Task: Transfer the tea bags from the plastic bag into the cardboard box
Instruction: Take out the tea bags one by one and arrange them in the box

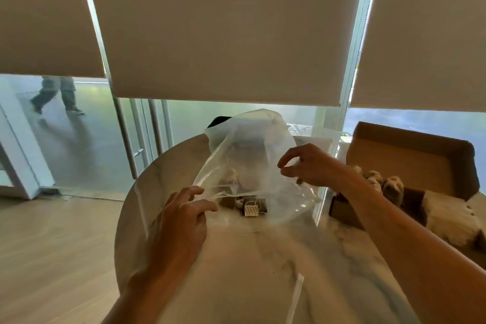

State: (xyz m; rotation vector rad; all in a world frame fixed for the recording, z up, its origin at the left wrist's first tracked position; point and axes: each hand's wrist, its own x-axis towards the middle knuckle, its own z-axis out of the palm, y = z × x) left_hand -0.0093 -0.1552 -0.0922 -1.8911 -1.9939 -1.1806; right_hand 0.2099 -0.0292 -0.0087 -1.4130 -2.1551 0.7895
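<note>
1. Through the head view, I am watching the left hand (181, 221) pinching the near-left lip of the plastic bag (252, 155) between thumb and fingertips, while the right hand (307, 166) is pinching the opposite lip, so both are gripping film and spreading the mouth toward me.
2. The tea bags (249, 205) that remain are lying in a small heap inside the bag, low against the marble table (263, 271), with a white paper tag showing among them.
3. The cardboard box (410, 166) is sitting open to the right, lid flap standing up behind, and some tea bags are already resting inside it beside something pale and fluffy.
4. As I judge it, this step is going best if I am keeping the mouth held wide and one hand is staying on the lip while the other is reaching in, since thin film tends to collapse on the wrist.
5. The strings look likely to tangle, so I am favouring lifting a loose cluster slowly.
6. The table's round edge is curving close on the left, whereas the path toward the box is looking open, though its near wall is standing in the way of a low sweep.
</note>
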